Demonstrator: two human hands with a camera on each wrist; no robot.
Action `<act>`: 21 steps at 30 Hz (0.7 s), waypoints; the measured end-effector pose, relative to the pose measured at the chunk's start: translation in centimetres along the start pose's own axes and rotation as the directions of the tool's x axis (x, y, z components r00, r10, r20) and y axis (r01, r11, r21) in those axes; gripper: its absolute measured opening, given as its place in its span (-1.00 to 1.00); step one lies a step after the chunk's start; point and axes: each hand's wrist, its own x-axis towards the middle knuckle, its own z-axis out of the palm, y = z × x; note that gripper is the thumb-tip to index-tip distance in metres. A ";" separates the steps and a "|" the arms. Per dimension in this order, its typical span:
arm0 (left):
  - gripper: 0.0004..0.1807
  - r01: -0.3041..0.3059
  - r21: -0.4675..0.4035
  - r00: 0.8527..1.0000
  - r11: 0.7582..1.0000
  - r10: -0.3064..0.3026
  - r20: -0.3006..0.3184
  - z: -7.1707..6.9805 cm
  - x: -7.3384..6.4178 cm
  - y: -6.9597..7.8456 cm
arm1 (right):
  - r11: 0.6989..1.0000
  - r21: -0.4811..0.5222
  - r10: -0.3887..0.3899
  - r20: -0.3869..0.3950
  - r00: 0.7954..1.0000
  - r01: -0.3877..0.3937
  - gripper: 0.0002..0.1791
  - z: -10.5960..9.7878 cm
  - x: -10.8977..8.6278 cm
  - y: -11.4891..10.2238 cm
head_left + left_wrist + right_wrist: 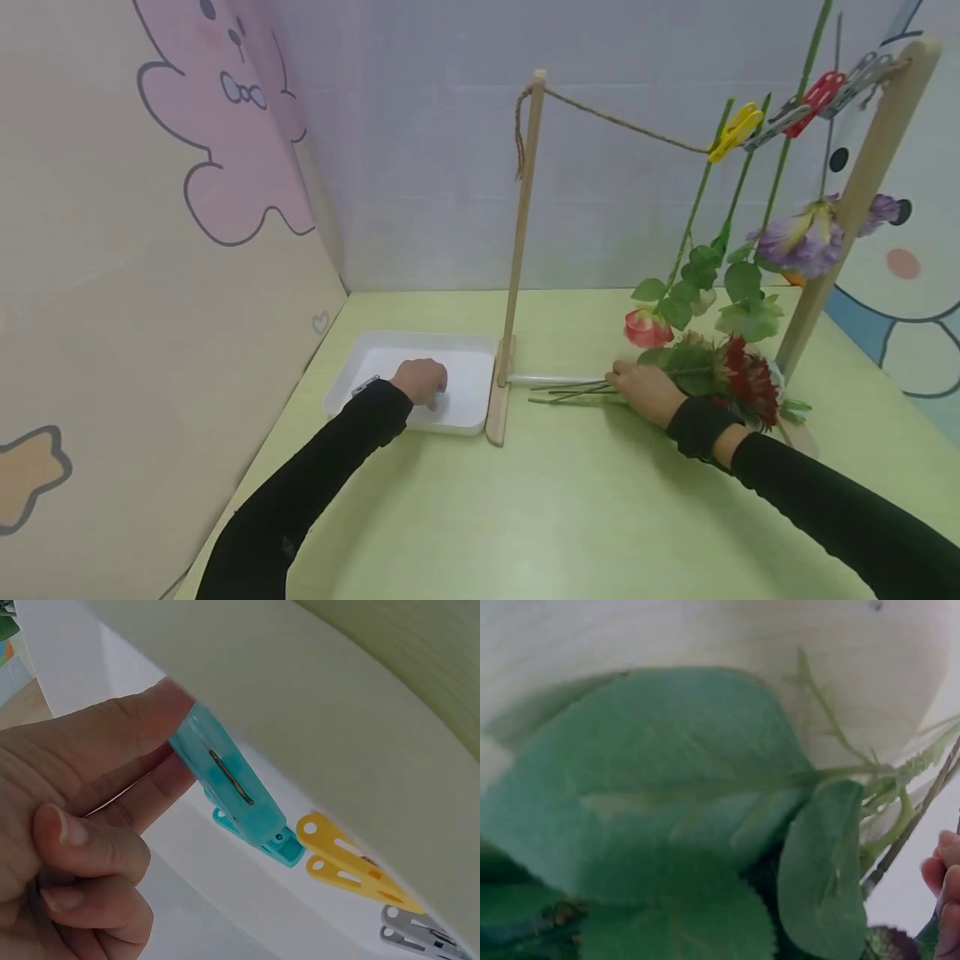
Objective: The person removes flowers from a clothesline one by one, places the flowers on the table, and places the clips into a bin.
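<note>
Over the white tray (pixel 465 408), my left hand (pixel 422 382) pinches a teal clothespin (pixel 232 787) between thumb and fingers, as the left wrist view shows. Close to it in the tray lie a yellow clothespin (pixel 352 866) and a grey clothespin (pixel 420 934). My right hand (pixel 647 390) grips flower stems (pixel 570 390) near the table, to the right of the tray. The red flowers (pixel 750 379) lie beside its wrist. Large green leaves (pixel 652 780) fill most of the right wrist view, with the fingers only partly showing at its right edge.
A wooden frame with a left post (pixel 523 225) and a right post (pixel 862 200) carries a slack rope (pixel 622 125). Several flowers hang upside down from it by clothespins, among them a pink rose (pixel 648 327) and a purple flower (pixel 806 242). A white crossbar (pixel 555 379) runs low between the posts.
</note>
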 end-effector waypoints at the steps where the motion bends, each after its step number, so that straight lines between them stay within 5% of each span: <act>1: -0.74 0.004 0.002 1.000 1.000 -0.004 0.005 0.1 0.0 0.1 | 1.000 -0.004 0.000 0.004 1.000 0.000 -0.82 0.1 -0.1 -0.1; 21: -0.72 0.037 -0.001 0.999 0.999 -0.037 0.039 0.5 0.7 0.3 | 1.000 0.026 0.004 -0.030 1.000 -0.003 -0.76 0.4 -0.7 -0.9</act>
